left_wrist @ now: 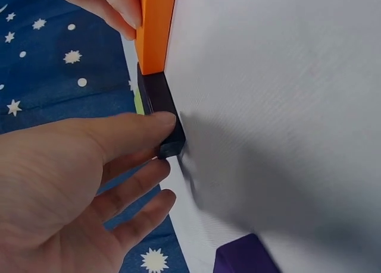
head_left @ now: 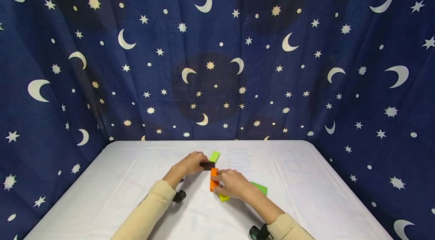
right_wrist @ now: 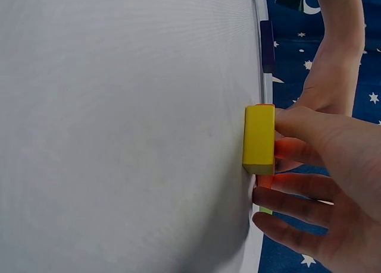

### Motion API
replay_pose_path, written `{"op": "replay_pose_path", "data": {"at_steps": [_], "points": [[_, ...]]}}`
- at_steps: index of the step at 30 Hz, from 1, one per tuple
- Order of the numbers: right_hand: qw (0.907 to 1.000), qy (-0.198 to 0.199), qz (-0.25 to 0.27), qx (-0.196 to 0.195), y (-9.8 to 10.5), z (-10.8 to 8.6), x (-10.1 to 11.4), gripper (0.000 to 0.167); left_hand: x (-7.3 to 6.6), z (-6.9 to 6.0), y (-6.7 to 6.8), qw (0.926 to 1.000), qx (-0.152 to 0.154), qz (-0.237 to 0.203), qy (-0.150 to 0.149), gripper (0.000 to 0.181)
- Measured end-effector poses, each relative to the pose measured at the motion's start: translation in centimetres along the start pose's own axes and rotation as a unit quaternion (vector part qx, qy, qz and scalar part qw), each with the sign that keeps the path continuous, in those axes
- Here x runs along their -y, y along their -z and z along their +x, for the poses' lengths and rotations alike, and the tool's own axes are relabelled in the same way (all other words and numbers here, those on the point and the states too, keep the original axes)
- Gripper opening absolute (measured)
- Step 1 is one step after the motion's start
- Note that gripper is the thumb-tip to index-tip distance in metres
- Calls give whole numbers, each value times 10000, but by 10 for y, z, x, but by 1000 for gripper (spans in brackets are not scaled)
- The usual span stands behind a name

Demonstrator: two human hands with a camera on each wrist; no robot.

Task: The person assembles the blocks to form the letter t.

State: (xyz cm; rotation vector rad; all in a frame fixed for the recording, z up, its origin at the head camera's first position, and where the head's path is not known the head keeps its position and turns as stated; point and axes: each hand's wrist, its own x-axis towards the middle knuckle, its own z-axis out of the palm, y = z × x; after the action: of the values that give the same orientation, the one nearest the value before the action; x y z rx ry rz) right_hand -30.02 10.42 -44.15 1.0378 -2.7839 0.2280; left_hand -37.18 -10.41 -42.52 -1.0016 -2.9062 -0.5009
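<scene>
My left hand (head_left: pixel 193 162) pinches a dark brown block (head_left: pixel 208 166) between thumb and fingers; its other fingers are spread in the left wrist view. The dark block meets the far end of an orange block (head_left: pixel 214 185). My right hand (head_left: pixel 234 184) holds the orange block with thumb and fingertips near its upper side; their exact contact is partly hidden. Beside the orange block's near end lies a yellow block (head_left: pixel 224 197), which covers much of the orange one in the right wrist view. Behind the dark block lies a lime-green block (head_left: pixel 214 156), partly covered.
A purple block (left_wrist: pixel 245 256) stands apart, mostly behind my left wrist in the head view. Near my right wrist lies a green block (head_left: pixel 259 187). All rest on a white-covered table (head_left: pixel 112 187), with a dark blue star-and-moon curtain (head_left: pixel 217 43) around it.
</scene>
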Motion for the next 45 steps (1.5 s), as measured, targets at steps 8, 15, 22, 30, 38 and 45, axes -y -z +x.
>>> {"op": "replay_pose_path", "data": {"at_steps": [8, 15, 22, 30, 38, 45], "points": [[9999, -101, 22, 100, 2, 0, 1, 40, -12, -20, 0, 9988, -435, -199, -85, 37], [9998, -127, 132, 100, 3, -1, 0, 41, -25, -36, -1, 9994, 206, -271, -54, 64], [10000, -13, 70, 33, 3, -1, 1, 39, -27, -41, -7, 9986, 464, -217, -120, 74], [10000, -4, 79, 31, 4, -1, 0, 40, -28, -41, -11, 9988, 451, -58, -159, 77], [9997, -74, 185, 164, 4, -1, -1, 45, -33, -43, -11, 9989, 451, -86, -97, 73], [9998, -22, 193, 97, 4, -1, 0, 43, -32, -43, -10, 9991, 363, 48, -191, 68]]}}
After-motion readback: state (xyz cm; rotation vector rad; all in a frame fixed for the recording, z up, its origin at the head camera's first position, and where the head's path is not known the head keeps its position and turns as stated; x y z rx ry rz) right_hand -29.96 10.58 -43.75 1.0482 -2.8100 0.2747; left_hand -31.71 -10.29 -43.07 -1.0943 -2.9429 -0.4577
